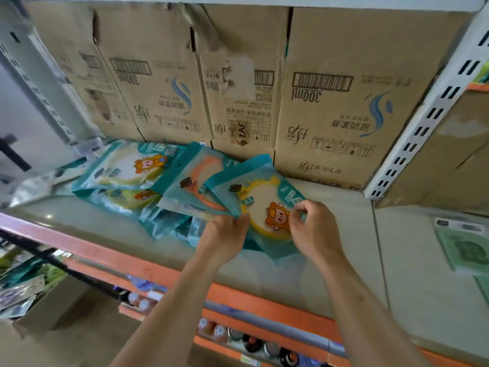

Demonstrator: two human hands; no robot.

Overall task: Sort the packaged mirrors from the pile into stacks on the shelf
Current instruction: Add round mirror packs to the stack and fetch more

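A yellow-rimmed mirror (260, 201) in a teal packet, with an orange cartoon figure on it, is held just above the shelf (344, 234). My left hand (225, 238) pinches its left edge and my right hand (313, 229) pinches its right side. Under and behind it lies an orange-rimmed packaged mirror (199, 178). Further left, two yellow-rimmed packets (127, 166) lie stacked, and several more teal packets (164, 221) spread loosely below them.
Upside-down cardboard cartons (330, 102) line the back of the shelf. A white slotted upright (420, 123) divides off the right bay, where a green packet (465, 247) lies. Bottles (238, 335) stand on the shelf below, behind the orange front edge (264, 300).
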